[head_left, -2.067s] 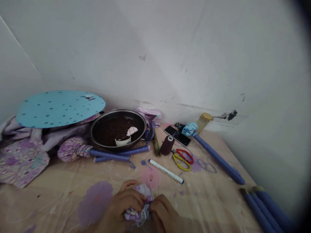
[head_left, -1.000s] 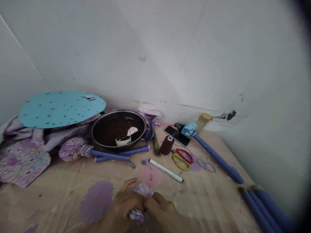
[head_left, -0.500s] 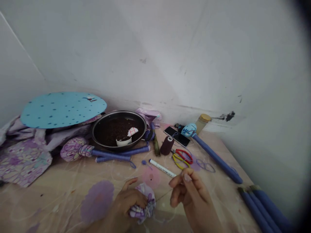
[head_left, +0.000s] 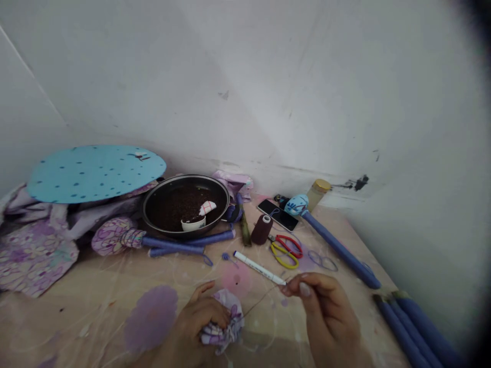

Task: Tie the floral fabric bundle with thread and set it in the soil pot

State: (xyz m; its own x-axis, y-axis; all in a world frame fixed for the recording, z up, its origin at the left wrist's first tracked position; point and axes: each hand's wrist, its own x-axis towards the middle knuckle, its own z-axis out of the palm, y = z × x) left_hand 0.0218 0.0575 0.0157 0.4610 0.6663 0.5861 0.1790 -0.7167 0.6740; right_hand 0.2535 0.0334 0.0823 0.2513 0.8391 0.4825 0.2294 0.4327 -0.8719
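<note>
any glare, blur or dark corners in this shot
Head view: dim, soft light on the wall; dark blurry band along the far right edge; no strong glare on the phone; thread at the right hand shows faintly.

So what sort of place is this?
Likely a handicraft table by a wall, perhaps at home: there's a cone of thread, a marker, and bunched patterned cloth in the left hand.

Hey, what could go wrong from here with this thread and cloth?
The thin thread, running from the cloth to the right hand, might snap if pulled hard. It could also catch on the marker, which lies right by that hand. And the cloth's gathers may loosen if the left hand eases its hold.
</note>
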